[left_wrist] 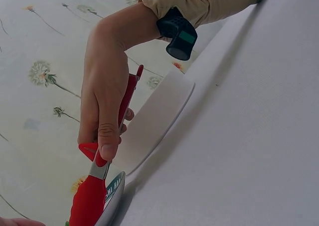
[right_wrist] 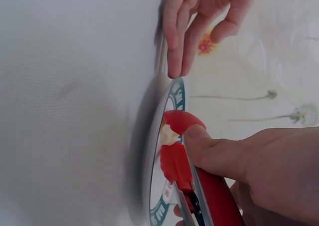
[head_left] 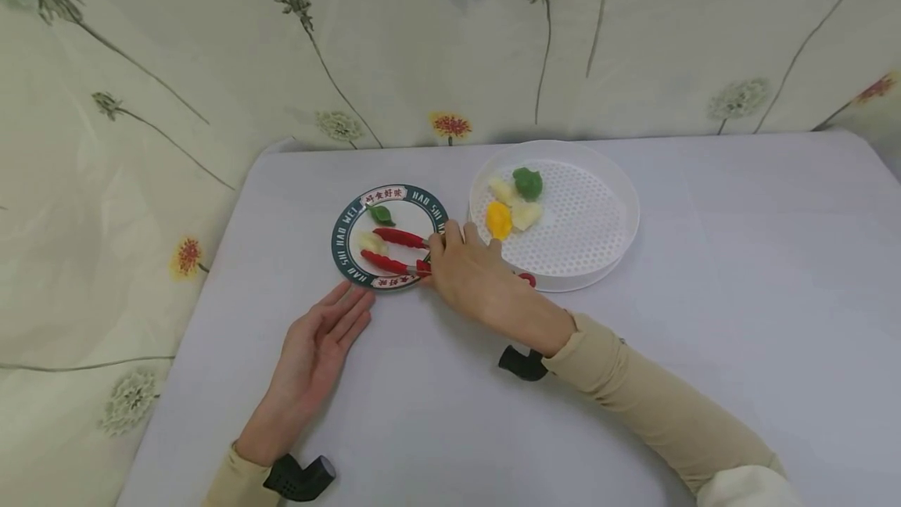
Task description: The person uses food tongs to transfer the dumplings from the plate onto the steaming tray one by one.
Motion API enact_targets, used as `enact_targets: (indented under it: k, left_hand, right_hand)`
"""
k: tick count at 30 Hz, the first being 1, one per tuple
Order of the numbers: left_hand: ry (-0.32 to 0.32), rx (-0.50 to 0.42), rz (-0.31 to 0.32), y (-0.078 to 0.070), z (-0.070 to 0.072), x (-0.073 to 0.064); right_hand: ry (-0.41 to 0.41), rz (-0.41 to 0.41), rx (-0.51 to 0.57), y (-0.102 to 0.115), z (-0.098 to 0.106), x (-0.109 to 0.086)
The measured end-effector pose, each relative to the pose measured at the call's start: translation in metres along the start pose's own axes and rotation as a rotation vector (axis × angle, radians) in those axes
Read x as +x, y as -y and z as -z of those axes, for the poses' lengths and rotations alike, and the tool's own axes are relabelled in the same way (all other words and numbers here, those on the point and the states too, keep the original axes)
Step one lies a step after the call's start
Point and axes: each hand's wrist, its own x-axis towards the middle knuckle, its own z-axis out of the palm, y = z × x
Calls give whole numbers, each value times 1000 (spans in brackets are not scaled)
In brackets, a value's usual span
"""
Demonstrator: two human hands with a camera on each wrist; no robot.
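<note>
Against the flowered cloth [head_left: 127, 257] on the left, the person's left hand [head_left: 317, 343] lies palm turned up, its fingers straight and holding nothing, the fingertips right at the near rim of a plate [head_left: 340, 245]; a black device [head_left: 299, 480] sits at that wrist. The plate has a dark green lettered border and rests on the white table [head_left: 422, 413], with a green piece [head_left: 381, 215] towards its far side. Nearer the middle, I see a pale piece [head_left: 371, 242] between the two red heads of the tongs [head_left: 401, 238], though I can't tell how firmly they squeeze it. The right hand [head_left: 472, 264] reaches over the plate's right edge, thumb and fingers curled around the tongs, whose red end pokes out beyond the wrist. Just right of the plate stands a round white basket [head_left: 591, 217] with a perforated floor; grouped in its left half are a green lump [head_left: 528, 184], a yellow piece [head_left: 499, 220] and some pale chunks [head_left: 524, 215]. The beige sleeve [head_left: 662, 405] stretches away to the lower right.
</note>
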Motion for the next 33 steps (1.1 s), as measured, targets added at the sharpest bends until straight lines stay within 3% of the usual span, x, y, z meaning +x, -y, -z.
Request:
enact_targets:
  k: [12, 23, 33]
  left_hand:
    - [3, -5, -10, 1, 0, -1]
    - [-3, -19, -3, 2, 1, 0]
    - [16, -14, -17, 2, 1, 1]
  right_hand:
    - [23, -37, -43, -13, 15, -19]
    - [-9, -52, -45, -29, 23, -34]
    - [-12, -114, -66, -55, 39, -52]
